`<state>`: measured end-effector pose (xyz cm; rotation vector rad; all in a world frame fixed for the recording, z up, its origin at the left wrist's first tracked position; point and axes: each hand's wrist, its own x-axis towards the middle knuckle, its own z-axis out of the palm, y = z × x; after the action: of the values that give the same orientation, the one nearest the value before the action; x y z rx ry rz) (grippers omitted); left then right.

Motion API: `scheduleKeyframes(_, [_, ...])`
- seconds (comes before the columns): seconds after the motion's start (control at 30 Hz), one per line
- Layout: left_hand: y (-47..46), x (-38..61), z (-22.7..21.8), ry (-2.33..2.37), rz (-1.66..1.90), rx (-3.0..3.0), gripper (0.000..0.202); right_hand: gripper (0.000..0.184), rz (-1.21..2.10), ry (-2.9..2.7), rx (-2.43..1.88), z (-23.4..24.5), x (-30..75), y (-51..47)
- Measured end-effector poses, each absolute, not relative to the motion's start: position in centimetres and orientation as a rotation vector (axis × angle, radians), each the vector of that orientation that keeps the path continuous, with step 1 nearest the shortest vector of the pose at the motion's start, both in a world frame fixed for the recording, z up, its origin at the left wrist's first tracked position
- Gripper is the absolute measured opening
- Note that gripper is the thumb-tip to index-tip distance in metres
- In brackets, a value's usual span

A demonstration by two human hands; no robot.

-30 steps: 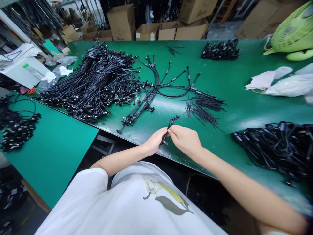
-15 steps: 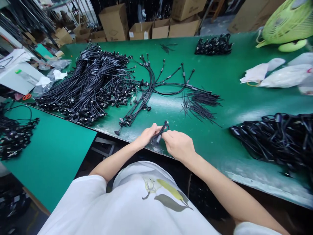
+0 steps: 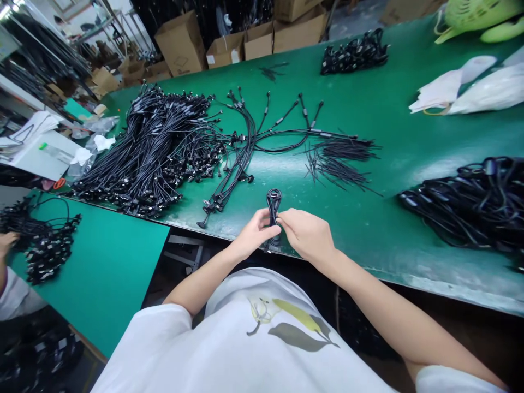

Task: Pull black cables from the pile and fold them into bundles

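A black cable [image 3: 274, 203], folded into a narrow looped bundle, is held upright at the table's front edge. My left hand [image 3: 258, 232] is closed around its middle from the left, thumb across the front. My right hand [image 3: 307, 233] pinches at the bundle's narrow waist from the right; whatever lies between those fingertips is too small and hidden to name. Just beyond, several loose black cables [image 3: 241, 155] with connectors lie stretched out. Thin black ties [image 3: 339, 158] are spread in a loose pile to the right of them.
A large heap of black cables [image 3: 151, 142] covers the table's left. Bundled cables [image 3: 470, 202] lie at right, more [image 3: 354, 52] at the back. A green fan [image 3: 475, 16] and white bags [image 3: 483, 87] stand far right. Another person's hand [image 3: 7, 241] touches cables on the left side table.
The cable bundle has turned upright, its loop now facing me, and my left hand has wrapped around it. The view has tilted, and another person's hand has appeared at left.
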<state>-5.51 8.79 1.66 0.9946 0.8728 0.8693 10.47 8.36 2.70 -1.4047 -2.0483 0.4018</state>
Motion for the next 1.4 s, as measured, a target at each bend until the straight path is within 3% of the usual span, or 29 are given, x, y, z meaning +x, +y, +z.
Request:
scheduleKeyframes(0.2, [8.4,-5.1,2.5,0.794,0.936,0.999,0.035,0.056,1.454,-1.659,-1.2,2.3,10.9,8.7])
scheduleKeyframes(0.27, [8.6,-4.9,2.8,0.824,0.95,0.873,0.035,0.053,1.296,-1.645,-1.276,2.7,11.5,8.7])
scheduleKeyframes(0.37, [8.9,-4.6,3.1,0.865,0.909,0.747,0.037,0.036,0.724,-1.538,-1.402,3.7,12.0,9.0])
scheduleKeyframes(0.43, [8.6,-4.1,3.1,0.841,0.818,0.722,0.035,0.045,0.628,-1.539,-1.344,4.1,11.7,9.6])
scheduleKeyframes(0.57, [7.5,-3.0,3.1,0.761,0.713,0.685,0.04,0.022,0.807,-1.515,-1.309,4.0,10.8,10.9])
scheduleKeyframes(0.77, [7.6,-2.6,3.0,0.805,0.697,0.611,0.029,0.031,1.128,-1.237,-1.292,1.7,10.9,11.8])
scheduleKeyframes(0.97, [10.2,-2.8,3.1,0.946,1.105,0.5,0.033,0.038,1.338,-0.975,-1.059,-1.3,9.0,9.1])
scheduleKeyframes(1.17, [11.6,-2.4,2.8,0.876,1.039,0.544,0.037,0.028,1.589,-0.703,-0.881,-1.0,6.7,7.3])
scheduleKeyframes(1.4, [12.9,-2.8,3.0,0.963,1.088,0.653,0.034,0.035,1.712,-0.661,-0.83,-0.3,6.1,7.3])
